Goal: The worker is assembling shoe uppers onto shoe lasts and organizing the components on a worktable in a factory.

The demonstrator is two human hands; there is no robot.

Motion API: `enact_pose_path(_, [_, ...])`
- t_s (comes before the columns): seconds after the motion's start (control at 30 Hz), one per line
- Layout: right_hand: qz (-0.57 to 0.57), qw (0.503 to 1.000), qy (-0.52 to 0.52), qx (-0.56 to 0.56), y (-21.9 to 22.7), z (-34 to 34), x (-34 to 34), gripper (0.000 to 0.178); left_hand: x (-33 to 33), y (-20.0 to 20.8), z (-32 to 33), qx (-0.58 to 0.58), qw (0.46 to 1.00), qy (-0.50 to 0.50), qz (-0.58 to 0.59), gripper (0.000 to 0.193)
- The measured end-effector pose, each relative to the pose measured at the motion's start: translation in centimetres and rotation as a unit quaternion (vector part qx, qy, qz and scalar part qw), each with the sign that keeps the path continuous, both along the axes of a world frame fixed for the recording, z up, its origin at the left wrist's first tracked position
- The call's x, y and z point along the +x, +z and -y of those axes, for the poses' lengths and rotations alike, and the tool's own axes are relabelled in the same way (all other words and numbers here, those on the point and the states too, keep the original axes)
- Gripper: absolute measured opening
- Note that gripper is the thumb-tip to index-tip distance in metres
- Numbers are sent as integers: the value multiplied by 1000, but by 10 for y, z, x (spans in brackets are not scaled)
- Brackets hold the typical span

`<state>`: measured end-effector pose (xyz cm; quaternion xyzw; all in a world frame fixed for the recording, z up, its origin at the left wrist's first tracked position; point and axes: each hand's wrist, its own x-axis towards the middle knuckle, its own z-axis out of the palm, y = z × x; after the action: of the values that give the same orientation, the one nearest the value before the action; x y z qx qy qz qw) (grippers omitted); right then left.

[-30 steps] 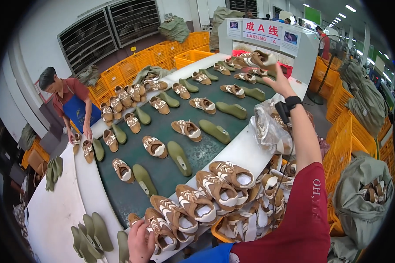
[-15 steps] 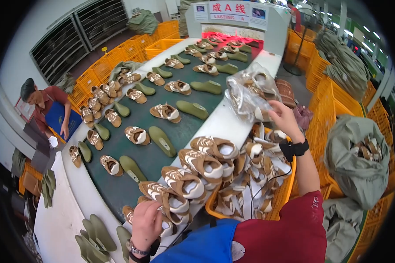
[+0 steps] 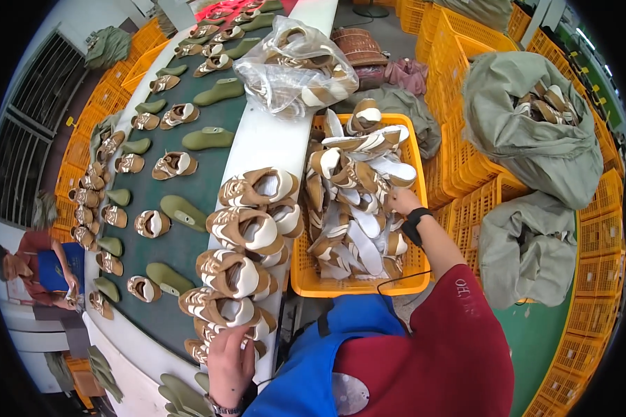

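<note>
Low at the left, my left hand [image 3: 231, 365] rests with curled fingers against the nearest of several stacked brown-and-white shoes [image 3: 234, 272] along the white ledge. Its fingertips are partly hidden, and I cannot make out what they hold, if anything. My right hand [image 3: 401, 201] is down inside the right side of an orange crate [image 3: 424, 240]. Its fingers are closed among loose shoes [image 3: 330, 163] with white insoles [image 3: 365, 247]; whatever they grip is hidden.
A clear plastic bag of shoes [image 3: 295, 73] sits on the ledge [image 3: 266, 149]. The green belt [image 3: 129, 257] carries shoes and green shoe lasts [image 3: 182, 212]. A co-worker [image 3: 38, 260] stands at the far left. Orange crates [image 3: 459, 149] and grey-green sacks [image 3: 528, 156] stand at the right.
My view has swung right and down. My right hand has left the plastic bag on the ledge and moved down into the orange crate. My left hand stays by the stacked shoes.
</note>
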<state>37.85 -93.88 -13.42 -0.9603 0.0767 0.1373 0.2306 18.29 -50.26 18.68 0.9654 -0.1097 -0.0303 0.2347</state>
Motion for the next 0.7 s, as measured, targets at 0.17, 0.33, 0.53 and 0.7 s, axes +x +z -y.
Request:
enact_pose_path(0.17, [56,996,-67,-5,-10,-83,66,63,-11,5,8,40,996,80,0,23])
enact_pose_path(0.33, [22,995,67,-66,-49,-63,68,35,-20,-11,-5,18,992,116,-39,26])
enact_pose_path(0.53, [189,972,82,113,70,-24,15,42,-22,-24,2,7,990,136,-23,32])
enact_pose_path(0.7, [147,872,32,465,217,-115,-27,52,-8,-21,18,-10,996,64,56,67])
